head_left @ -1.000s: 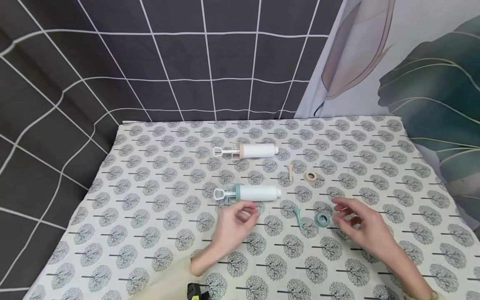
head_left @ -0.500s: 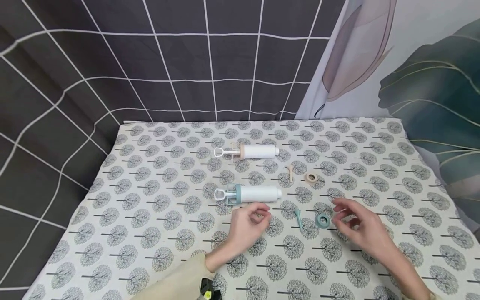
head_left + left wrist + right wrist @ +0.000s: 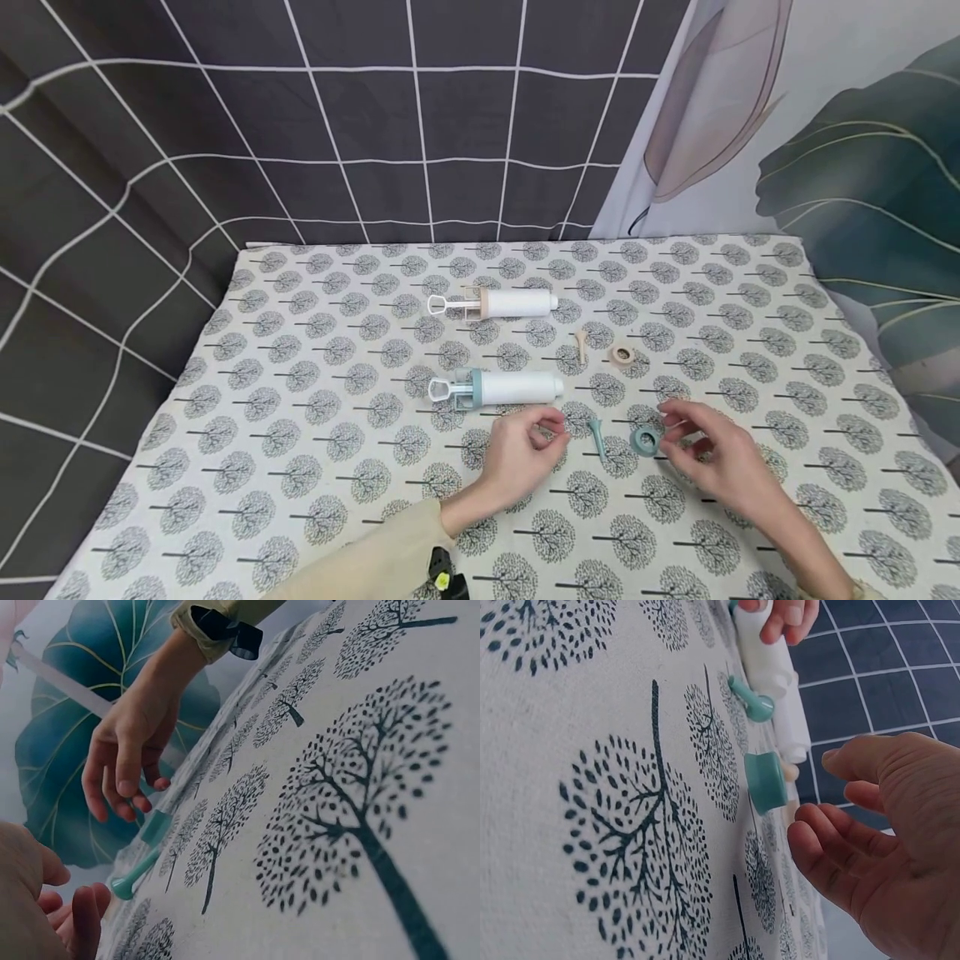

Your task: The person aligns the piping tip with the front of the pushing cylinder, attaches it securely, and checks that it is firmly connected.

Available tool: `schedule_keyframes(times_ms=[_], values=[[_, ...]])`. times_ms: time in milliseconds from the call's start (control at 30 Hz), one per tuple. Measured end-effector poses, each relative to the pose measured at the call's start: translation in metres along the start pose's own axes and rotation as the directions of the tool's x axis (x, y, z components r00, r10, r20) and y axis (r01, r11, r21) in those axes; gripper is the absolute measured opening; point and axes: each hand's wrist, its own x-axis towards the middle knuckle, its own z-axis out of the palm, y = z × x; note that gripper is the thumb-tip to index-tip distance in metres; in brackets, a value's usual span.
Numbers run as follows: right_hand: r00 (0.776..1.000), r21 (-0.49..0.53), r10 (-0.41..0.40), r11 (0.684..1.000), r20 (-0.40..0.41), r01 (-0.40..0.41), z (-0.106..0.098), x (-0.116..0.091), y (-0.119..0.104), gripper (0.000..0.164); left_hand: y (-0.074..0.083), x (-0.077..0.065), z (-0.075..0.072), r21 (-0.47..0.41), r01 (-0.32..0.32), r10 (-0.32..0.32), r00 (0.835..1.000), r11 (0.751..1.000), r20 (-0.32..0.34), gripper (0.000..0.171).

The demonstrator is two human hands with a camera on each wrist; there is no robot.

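My left hand point(image 3: 521, 454) hovers low over the cloth in the head view, fingers loosely bent, with nothing held. Just right of its fingertips lies a small teal peg with a flared end point(image 3: 597, 440). Beside that is a teal ring-shaped cap point(image 3: 636, 443); my right hand point(image 3: 716, 454) hangs right at its edge, thumb and fingers apart. In the right wrist view a gap shows between the right fingertips and the teal cap point(image 3: 765, 784). A white syringe-like tube with a teal collar and looped handle point(image 3: 517, 387) lies just beyond the left hand.
Farther back lies a matching white tube with a beige collar point(image 3: 517, 302). A beige peg point(image 3: 581, 346) and a beige ring-shaped cap point(image 3: 622, 356) lie to its right. A tree-print cloth point(image 3: 300, 467) covers the table, with a dark gridded curtain point(image 3: 360, 117) behind.
My left hand has moved right, from below the teal-collared tube to close by the teal peg. My right hand has barely shifted, and the objects lie where they were.
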Motion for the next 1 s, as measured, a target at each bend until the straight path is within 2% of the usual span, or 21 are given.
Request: schedule_keyframes(times_ms=[267, 500, 700, 1000], values=[[1.0, -0.012, 0.015, 1.0, 0.017, -0.015, 0.002, -0.002, -0.001, 0.062, -0.004, 0.001, 0.01, 0.009, -0.019, 0.019, 1.0, 1.0, 0.023, 0.023], [1.0, -0.023, 0.019, 1.0, 0.019, -0.019, 0.002, -0.002, -0.002, 0.06, -0.003, 0.004, 0.016, 0.043, -0.061, 0.06, 0.998, 0.997, 0.024, 0.022], [1.0, -0.029, 0.017, 0.999, 0.019, -0.016, 0.003, -0.002, -0.002, 0.06, -0.004, 0.006, 0.021, 0.093, -0.052, 0.051, 0.999, 0.994, 0.012, 0.023], [0.999, -0.047, 0.041, 0.998, 0.023, -0.04, 0.005, -0.002, -0.001, 0.058, -0.005, 0.007, 0.028, 0.124, -0.033, 0.029, 0.999, 0.992, 0.04, 0.028]])
